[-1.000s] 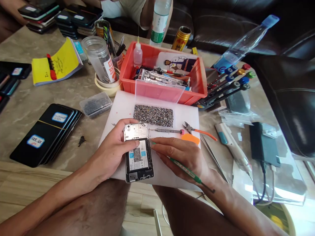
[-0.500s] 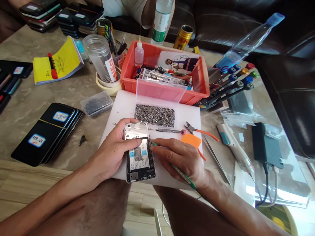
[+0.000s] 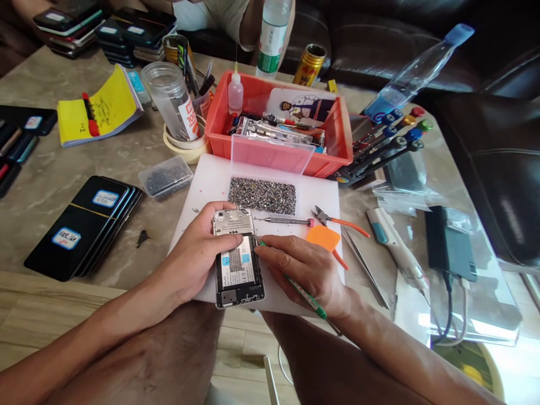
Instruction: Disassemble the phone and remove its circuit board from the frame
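My left hand (image 3: pixel 196 250) is closed around the side of an opened phone (image 3: pixel 232 224), its thumb pressing on the face near the top of the battery (image 3: pixel 242 277). The phone's back cover is off, showing a silver plate above and dark parts below. In my right hand (image 3: pixel 306 270) is a slim green-handled pry tool (image 3: pixel 311 301), gripped like a pen. Its tip meets the phone's right edge beside the battery; the fingers partly hide the contact. Under the phone lies a white mat (image 3: pixel 202 183). A screwdriver (image 3: pixel 287 221) and an orange plastic piece (image 3: pixel 324 238) lie close by.
Behind the mat stands a red bin (image 3: pixel 219 138) of tools, with a tray of tiny screws (image 3: pixel 261 196) before it. Cutters (image 3: pixel 341 220), tweezers (image 3: pixel 366 270) and an electric screwdriver (image 3: pixel 394 244) lie right. Stacked phones (image 3: pixel 80 225) sit left. Another person's leg (image 3: pixel 228 22) shows behind the table.
The view has shifted slightly, so the things on the right appear further left. The pry tool's tip stays at the phone's edge, with its handle turned a little. Both hands keep their grip.
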### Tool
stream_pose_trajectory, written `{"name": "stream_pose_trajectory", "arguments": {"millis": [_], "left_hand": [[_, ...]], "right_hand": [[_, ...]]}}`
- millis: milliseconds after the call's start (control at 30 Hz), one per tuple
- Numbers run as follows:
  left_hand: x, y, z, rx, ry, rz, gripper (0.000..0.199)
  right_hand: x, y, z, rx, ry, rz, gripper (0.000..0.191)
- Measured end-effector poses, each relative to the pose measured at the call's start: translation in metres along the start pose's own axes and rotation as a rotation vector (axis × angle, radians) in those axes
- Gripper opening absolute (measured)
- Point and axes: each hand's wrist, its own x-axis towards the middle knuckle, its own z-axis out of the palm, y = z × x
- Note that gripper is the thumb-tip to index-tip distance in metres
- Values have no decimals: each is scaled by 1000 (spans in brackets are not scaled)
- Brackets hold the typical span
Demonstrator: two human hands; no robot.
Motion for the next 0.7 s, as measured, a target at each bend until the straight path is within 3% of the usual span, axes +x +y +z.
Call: {"name": "stream_pose_trajectory", "arguments": {"millis": [433, 700], "left_hand": [[-2, 2, 5, 10, -20, -9, 63], [0, -4, 5, 129, -58, 99, 57]], "right_hand": [[-5, -2, -1, -8, 49, -1, 38], [4, -13, -1, 243, 95, 270, 21]]}}
